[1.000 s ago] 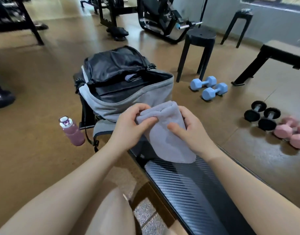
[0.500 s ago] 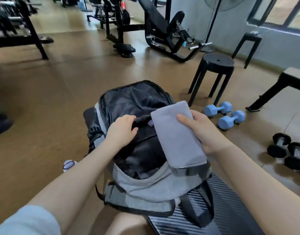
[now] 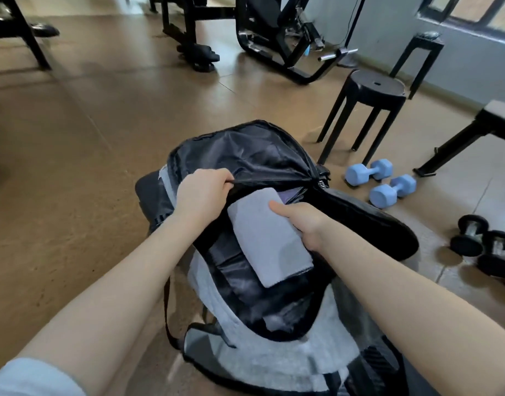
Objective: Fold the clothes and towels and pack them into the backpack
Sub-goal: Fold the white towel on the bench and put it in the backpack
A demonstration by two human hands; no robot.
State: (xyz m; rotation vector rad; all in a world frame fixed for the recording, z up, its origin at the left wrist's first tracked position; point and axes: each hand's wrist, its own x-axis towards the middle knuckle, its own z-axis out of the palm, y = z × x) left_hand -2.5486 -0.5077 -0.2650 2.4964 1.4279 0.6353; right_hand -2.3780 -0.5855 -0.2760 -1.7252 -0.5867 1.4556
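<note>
Grey-and-black backpack (image 3: 245, 318), pale grey towel (image 3: 267, 238); light blue dumbbells (image 3: 381, 181) at two o'clock; something purple, perhaps, inside.

Head view: single wide-angle camera at head height | faces forward and down over both forearms | close above the open backpack (image 3: 245, 155), lower centre | gym floor (image 3: 74, 167) recedes beyond, edges bowed, probably lens distortion | no second view

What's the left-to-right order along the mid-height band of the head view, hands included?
left hand gripping the backpack opening → folded grey towel → right hand holding the towel → blue dumbbells → black dumbbells
</note>
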